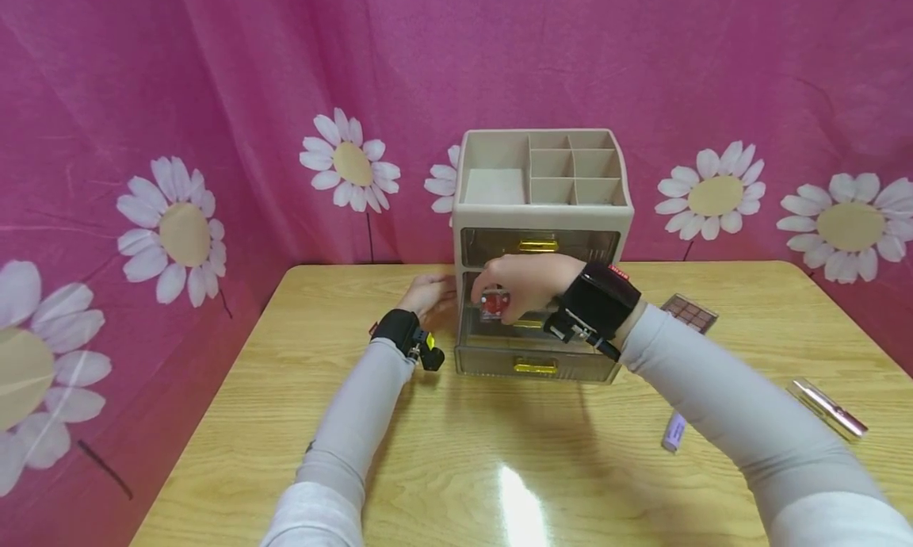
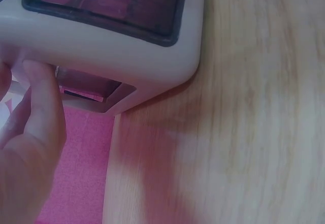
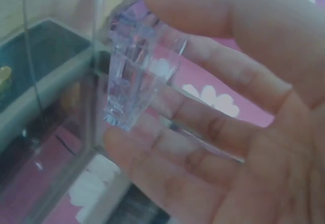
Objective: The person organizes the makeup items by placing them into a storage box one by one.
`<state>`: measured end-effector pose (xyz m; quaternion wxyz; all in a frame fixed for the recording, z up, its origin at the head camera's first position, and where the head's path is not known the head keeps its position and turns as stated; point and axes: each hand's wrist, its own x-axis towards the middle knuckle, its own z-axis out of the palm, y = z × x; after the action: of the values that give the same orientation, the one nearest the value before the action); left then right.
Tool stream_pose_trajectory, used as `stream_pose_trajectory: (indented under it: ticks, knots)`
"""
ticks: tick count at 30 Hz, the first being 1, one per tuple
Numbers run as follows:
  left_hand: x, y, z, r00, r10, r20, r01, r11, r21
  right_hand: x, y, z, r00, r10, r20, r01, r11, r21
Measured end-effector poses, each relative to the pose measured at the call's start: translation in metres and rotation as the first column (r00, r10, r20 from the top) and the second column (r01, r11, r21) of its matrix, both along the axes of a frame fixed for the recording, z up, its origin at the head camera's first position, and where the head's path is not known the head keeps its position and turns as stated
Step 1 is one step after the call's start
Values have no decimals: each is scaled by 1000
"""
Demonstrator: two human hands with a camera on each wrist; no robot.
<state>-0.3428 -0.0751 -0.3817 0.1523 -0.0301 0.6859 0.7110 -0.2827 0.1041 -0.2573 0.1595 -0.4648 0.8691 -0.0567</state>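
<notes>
A cream drawer organizer (image 1: 545,214) stands at the back of the wooden table. One smoky see-through drawer (image 1: 492,365) with a gold handle is pulled out toward me. Above it my right hand (image 1: 531,281) pinches a small clear faceted case, reddish in the head view (image 1: 494,304). Its tapered, ridged side faces the right wrist camera (image 3: 133,66), between thumb and fingertips. My left hand (image 1: 425,293) rests against the organizer's left side, with fairly straight fingers. In the left wrist view, the left fingers (image 2: 43,102) touch the cream frame near an opening.
An eyeshadow palette (image 1: 690,313) lies right of the organizer, partly behind my right forearm. Closer in are a lilac tube (image 1: 674,432) and a shiny pinkish-gold case (image 1: 827,408). The organizer's top has several compartments. A pink daisy curtain (image 1: 399,71) hangs right behind the table.
</notes>
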Motion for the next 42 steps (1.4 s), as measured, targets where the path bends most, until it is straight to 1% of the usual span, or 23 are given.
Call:
stream_pose_trajectory:
  ticks: [2, 4, 7, 11, 16, 23, 26, 28, 30, 31, 34, 37, 38, 40, 42]
  knots:
    - [4, 1, 4, 1000, 6, 3, -6, 1000, 10, -2, -4, -3, 1000, -16, 8, 15, 999, 32]
    - [4, 2, 4, 1000, 14, 1, -14, 1000, 16, -4, -8, -6, 999, -28, 15, 27, 998, 60]
    - [-5, 1, -4, 1000, 25, 8, -25, 999, 22, -8, -12, -10, 999, -41, 29, 38, 996, 86]
    - [-15, 0, -16, 999, 35, 18, -36, 999, 18, -11, -15, -16, 998, -39, 42, 35, 995, 92]
    - [-18, 0, -20, 999, 43, 19, -43, 999, -7, -17, -15, -24, 998, -39, 52, 33, 994, 101]
    - [-16, -2, -18, 1000, 21, 16, -22, 999, 26, -23, -14, -34, 998, -39, 53, 34, 996, 81]
    - [-18, -2, -19, 1000, 23, 13, -23, 999, 30, -25, -14, -38, 998, -35, 55, 32, 998, 62]
    - [-20, -1, -23, 1000, 28, 2, -28, 999, 19, -26, -13, -42, 998, -33, 51, 31, 998, 49]
    - [-22, -2, -27, 999, 28, -14, -28, 999, 30, -28, -12, -45, 999, -24, 37, 22, 999, 37]
    - [-31, -5, -38, 999, 9, -41, -7, 999, 54, -28, -11, -46, 999, -18, 28, 17, 999, 29]
    - [-34, -5, -41, 999, 11, -49, -8, 998, 69, -30, -10, -50, 1000, 9, -10, -9, 1000, -2]
    - [-33, -3, -39, 999, 17, -44, -14, 998, 56, -29, -9, -52, 999, 27, -25, -27, 999, -37]
    - [-23, 0, -27, 999, 32, -22, -32, 999, 31, -28, -8, -52, 999, 33, -29, -35, 998, -48]
    - [-15, 1, -17, 1000, 22, -20, -22, 1000, 20, -26, -8, -52, 999, 42, -35, -44, 997, -62]
    - [-6, 0, -8, 1000, 10, -14, -10, 999, 31, -24, -7, -51, 999, 40, -37, -42, 997, -69]
